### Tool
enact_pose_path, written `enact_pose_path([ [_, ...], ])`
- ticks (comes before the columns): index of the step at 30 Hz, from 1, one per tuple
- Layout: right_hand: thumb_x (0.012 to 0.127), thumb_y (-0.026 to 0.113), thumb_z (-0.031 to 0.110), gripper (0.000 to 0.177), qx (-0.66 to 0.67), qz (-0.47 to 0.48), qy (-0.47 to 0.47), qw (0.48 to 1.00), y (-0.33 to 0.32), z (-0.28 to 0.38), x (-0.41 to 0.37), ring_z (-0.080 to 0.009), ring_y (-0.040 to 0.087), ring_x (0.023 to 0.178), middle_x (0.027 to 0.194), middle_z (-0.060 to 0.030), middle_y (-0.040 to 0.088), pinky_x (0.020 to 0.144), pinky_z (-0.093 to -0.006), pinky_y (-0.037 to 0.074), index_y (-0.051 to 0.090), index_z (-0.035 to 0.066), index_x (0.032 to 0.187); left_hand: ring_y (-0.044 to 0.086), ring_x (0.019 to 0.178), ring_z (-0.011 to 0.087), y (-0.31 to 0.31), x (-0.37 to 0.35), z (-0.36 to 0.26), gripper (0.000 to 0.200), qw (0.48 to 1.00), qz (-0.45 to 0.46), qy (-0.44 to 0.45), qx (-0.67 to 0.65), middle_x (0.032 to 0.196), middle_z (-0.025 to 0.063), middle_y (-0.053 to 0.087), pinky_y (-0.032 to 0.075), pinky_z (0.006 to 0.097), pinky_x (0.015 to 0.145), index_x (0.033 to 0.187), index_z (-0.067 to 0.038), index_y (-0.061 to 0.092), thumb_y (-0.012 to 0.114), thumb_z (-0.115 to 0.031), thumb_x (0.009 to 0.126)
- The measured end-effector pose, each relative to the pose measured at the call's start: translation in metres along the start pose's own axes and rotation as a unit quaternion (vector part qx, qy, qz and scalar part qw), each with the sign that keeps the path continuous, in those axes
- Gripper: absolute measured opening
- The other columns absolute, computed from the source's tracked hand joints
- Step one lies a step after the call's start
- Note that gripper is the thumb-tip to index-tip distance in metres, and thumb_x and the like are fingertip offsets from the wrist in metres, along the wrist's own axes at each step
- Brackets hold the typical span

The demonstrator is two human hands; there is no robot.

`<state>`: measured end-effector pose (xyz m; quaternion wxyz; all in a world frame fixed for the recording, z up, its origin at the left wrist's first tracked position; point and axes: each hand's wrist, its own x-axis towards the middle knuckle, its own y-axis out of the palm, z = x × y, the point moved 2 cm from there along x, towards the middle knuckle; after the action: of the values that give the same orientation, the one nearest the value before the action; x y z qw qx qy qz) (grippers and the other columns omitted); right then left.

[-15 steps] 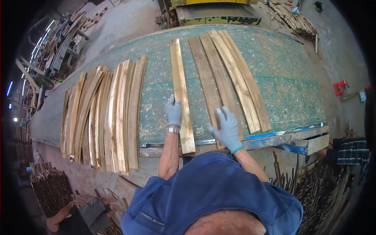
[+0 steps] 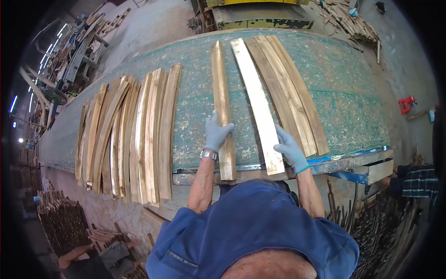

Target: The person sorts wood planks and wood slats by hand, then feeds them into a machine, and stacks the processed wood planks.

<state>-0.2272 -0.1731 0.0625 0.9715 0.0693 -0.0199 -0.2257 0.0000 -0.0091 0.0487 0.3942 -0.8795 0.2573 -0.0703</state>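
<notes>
On the green table (image 2: 200, 102), my gloved left hand (image 2: 217, 133) grips a narrow wooden strip (image 2: 222, 93), thumb across its top and fingers at the left edge. My gloved right hand (image 2: 290, 148) holds the right edge of a pale, shiny strip (image 2: 258, 102) near its lower end. Right of that strip lie several brown strips side by side, the nearest being a darker strip (image 2: 274, 88). A wide group of strips (image 2: 148, 135) rests at the left, some crossing each other, with lower ends past the table edge.
A yellow machine (image 2: 260, 18) stands beyond the table. Stacked wood (image 2: 60, 223) is at the lower left, near another person (image 2: 83, 265). Another person's checked sleeve (image 2: 418, 180) shows at the right. More sticks (image 2: 381, 232) stand at the lower right, and a red tool (image 2: 406, 104) lies on the floor.
My right hand has closed on the strip beside it, which now shows a pale face instead of a brown one. The left hand's strip has turned and sits slightly further right.
</notes>
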Motion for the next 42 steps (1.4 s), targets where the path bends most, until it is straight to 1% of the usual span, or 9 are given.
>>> enact_pose_path([
  [3,0.081,0.067,0.013,0.054,-0.494,-0.131,-0.119,0.851,-0.007,0.003,-0.006,-0.0328,0.053,0.121,0.128,-0.0233,0.055,0.105,-0.0405,0.039,0.051,-0.002,0.130,0.055,0.107,0.0332,-0.007,-0.006,-0.012,0.091,1.000,0.022,0.006,-0.009,0.117,0.0207,0.050,0.046,0.0378,0.094,0.142,0.004,0.038,0.077,-0.034,0.068],
  [6,0.082,0.069,0.020,0.056,-0.519,-0.268,-0.149,0.798,-0.032,0.033,-0.006,-0.0389,0.050,0.121,0.128,-0.0247,0.054,0.105,-0.0443,0.038,0.051,-0.002,0.130,0.057,0.105,0.0270,-0.008,-0.008,-0.008,0.076,0.980,0.078,-0.006,-0.185,0.118,0.0171,0.054,0.047,0.0352,0.092,0.141,0.003,0.040,0.069,-0.024,0.076],
  [9,0.083,0.067,0.031,0.063,-0.605,-0.348,-0.047,0.714,-0.089,0.005,-0.011,-0.0399,0.047,0.123,0.134,-0.0218,0.050,0.104,-0.0473,0.037,0.047,0.002,0.135,0.060,0.101,0.0162,-0.009,-0.002,0.016,0.058,0.774,0.193,-0.084,-0.598,0.116,0.0093,0.060,0.049,0.0300,0.088,0.139,0.001,0.045,0.054,-0.011,0.084],
  [14,0.080,0.062,0.051,0.072,-0.691,-0.358,0.062,0.625,-0.113,-0.020,-0.013,-0.0379,0.046,0.124,0.136,-0.0180,0.048,0.102,-0.0490,0.037,0.045,0.014,0.140,0.058,0.103,0.0260,-0.017,0.003,0.026,0.056,0.964,0.071,-0.077,-0.243,0.124,0.0172,0.056,0.048,0.0373,0.089,0.136,0.000,0.047,0.054,-0.022,0.086],
  [18,0.080,0.061,0.054,0.071,-0.625,-0.318,0.111,0.704,-0.121,-0.009,-0.005,-0.0371,0.047,0.120,0.131,-0.0168,0.051,0.100,-0.0494,0.038,0.047,0.021,0.140,0.043,0.128,0.0358,-0.022,-0.001,0.003,0.065,0.977,-0.141,0.004,0.161,0.143,0.0240,0.041,0.039,0.0441,0.102,0.140,-0.002,0.044,0.057,-0.037,0.087],
  [23,0.080,0.063,0.051,0.063,-0.652,-0.290,0.053,0.698,-0.113,-0.014,-0.007,-0.0377,0.049,0.113,0.123,-0.0188,0.054,0.097,-0.0505,0.039,0.055,0.019,0.134,0.019,0.145,0.0331,0.031,0.028,0.018,0.070,0.990,-0.065,0.046,0.116,0.155,0.0124,0.029,-0.001,0.0558,0.116,0.151,-0.008,0.023,0.038,-0.049,0.096],
  [31,0.083,0.061,0.043,0.054,-0.629,-0.323,0.014,0.707,-0.063,-0.030,-0.014,-0.0395,0.051,0.104,0.118,-0.0214,0.056,0.094,-0.0498,0.040,0.057,0.015,0.128,0.034,0.138,0.0336,0.024,0.051,-0.025,0.080,0.968,0.091,0.198,0.127,0.147,0.0208,0.038,0.018,0.0502,0.114,0.150,-0.012,0.030,0.050,-0.058,0.088],
  [37,0.083,0.062,0.040,0.052,-0.649,-0.330,0.018,0.685,-0.060,-0.025,-0.013,-0.0371,0.052,0.103,0.117,-0.0167,0.058,0.092,-0.0472,0.042,0.056,0.015,0.129,0.056,0.106,0.0336,-0.140,0.016,0.068,0.081,0.910,-0.150,-0.034,0.384,0.108,0.0151,0.056,0.045,0.0441,0.087,0.131,-0.008,0.049,0.076,-0.052,0.069],
  [42,0.083,0.062,0.040,0.051,-0.645,-0.330,0.002,0.689,-0.063,-0.028,-0.016,-0.0367,0.052,0.103,0.115,-0.0159,0.057,0.090,-0.0483,0.042,0.056,0.016,0.128,0.061,0.097,0.0379,-0.148,0.057,0.123,0.078,0.938,-0.067,-0.024,0.339,0.110,0.0182,0.058,0.051,0.0467,0.080,0.138,-0.007,0.038,0.076,-0.032,0.074],
])
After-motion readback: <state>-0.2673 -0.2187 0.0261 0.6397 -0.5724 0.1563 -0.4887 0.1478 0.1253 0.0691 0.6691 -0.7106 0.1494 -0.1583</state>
